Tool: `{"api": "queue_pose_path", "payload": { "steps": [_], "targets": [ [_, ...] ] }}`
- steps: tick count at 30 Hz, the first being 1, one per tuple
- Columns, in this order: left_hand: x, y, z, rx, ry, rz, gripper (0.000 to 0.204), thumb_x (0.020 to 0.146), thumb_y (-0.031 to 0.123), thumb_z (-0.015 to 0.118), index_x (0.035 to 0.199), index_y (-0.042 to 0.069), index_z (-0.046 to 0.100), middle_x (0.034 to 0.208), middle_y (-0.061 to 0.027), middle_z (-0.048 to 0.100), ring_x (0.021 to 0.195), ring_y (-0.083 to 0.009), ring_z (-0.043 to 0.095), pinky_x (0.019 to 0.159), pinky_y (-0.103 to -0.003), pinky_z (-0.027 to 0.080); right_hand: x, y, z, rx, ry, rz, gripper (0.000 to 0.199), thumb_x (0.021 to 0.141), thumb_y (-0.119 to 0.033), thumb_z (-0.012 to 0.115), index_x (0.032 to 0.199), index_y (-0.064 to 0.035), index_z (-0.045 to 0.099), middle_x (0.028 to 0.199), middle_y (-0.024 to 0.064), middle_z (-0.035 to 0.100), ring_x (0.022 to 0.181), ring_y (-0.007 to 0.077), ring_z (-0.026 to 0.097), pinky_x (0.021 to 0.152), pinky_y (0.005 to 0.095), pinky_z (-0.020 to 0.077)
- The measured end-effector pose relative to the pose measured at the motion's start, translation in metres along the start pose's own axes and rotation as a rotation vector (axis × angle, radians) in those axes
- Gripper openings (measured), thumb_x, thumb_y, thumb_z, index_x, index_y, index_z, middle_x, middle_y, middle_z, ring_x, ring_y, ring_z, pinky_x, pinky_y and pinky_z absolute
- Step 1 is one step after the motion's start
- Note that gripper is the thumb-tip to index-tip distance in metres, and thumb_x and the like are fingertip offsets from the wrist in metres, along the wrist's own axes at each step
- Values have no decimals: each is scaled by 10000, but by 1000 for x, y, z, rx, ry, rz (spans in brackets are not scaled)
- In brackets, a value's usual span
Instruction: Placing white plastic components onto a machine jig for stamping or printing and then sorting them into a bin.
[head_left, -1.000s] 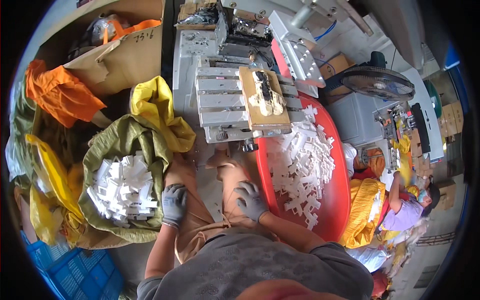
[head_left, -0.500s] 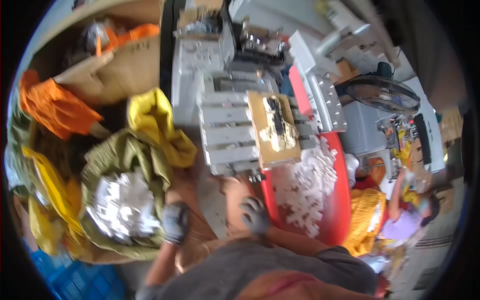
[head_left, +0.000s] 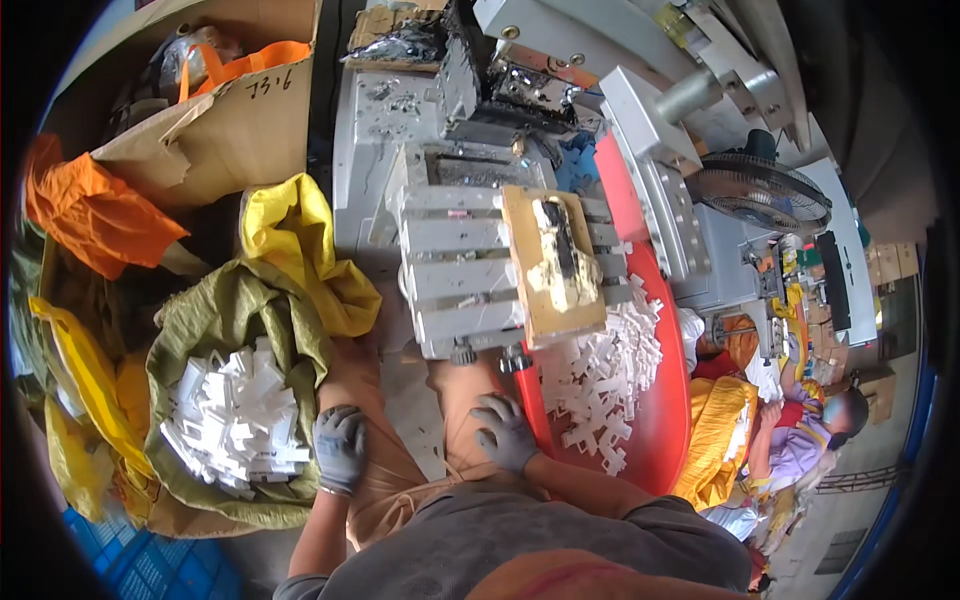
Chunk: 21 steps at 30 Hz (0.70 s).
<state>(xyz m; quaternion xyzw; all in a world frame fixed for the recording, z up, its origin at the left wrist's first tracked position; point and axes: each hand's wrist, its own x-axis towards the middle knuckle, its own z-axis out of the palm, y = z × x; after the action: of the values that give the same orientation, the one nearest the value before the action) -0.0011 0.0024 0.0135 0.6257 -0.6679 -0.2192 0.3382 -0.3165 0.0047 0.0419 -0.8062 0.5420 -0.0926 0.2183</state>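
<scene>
In a grey glove, my left hand (head_left: pixel 340 448) rests on my left thigh with nothing in it, its fingers lying over the trouser leg. My right hand (head_left: pixel 504 432), gloved the same way, lies on my right thigh with its fingers apart and holds nothing. Just left of my left hand stands an open olive-green woven sack (head_left: pixel 205 290), filled with small white plastic parts (head_left: pixel 240 415). On my right side a red tub (head_left: pixel 672 440) holds a heap of similar white plastic parts (head_left: pixel 612 385).
Ahead is a grey slatted machine bed (head_left: pixel 455 235), with a stained wooden board (head_left: pixel 535 290) across it. A large cardboard box (head_left: pixel 235 135) and a yellow sack (head_left: pixel 345 290) stand left. Right are a black fan (head_left: pixel 765 190), an orange-yellow sack (head_left: pixel 718 440) and a co-worker (head_left: pixel 800 440).
The view has steadied and shifted slightly. Both hands stay on my thighs, still empty. The co-worker's arm has come down.
</scene>
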Motion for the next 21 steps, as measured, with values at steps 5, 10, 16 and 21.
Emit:
{"api": "queue_pose_path", "payload": {
  "steps": [5,10,16,21],
  "targets": [
    [-9,3,1,1,10,31,142,766,121,608,897,79,644,956,-98,623,923,-299,551,829,-397,407,-8,-7,2,-31,2,5,390,776,-185,602,1155,-112,547,1271,128,436,1201,366,368,1019,463,336],
    [-29,-2,5,33,43,105,96,773,166,599,817,81,603,869,-121,596,880,-334,537,806,-422,418,-16,-9,15,-82,13,-24,390,763,-187,617,1141,-119,547,1242,122,448,1173,371,377,999,461,359],
    [-39,-1,15,67,81,210,116,750,203,596,785,94,606,798,-108,585,794,-312,549,696,-415,446,-20,-10,22,-155,81,-112,358,754,-174,603,1103,-101,569,1250,115,463,1164,373,385,1016,467,326],
    [-60,22,-27,93,113,109,188,768,154,608,943,89,631,978,-82,619,919,-281,571,799,-372,461,-24,2,28,-89,75,-149,368,761,-150,622,1118,-82,562,1300,123,445,1233,374,342,1046,462,303]
  ]
}}
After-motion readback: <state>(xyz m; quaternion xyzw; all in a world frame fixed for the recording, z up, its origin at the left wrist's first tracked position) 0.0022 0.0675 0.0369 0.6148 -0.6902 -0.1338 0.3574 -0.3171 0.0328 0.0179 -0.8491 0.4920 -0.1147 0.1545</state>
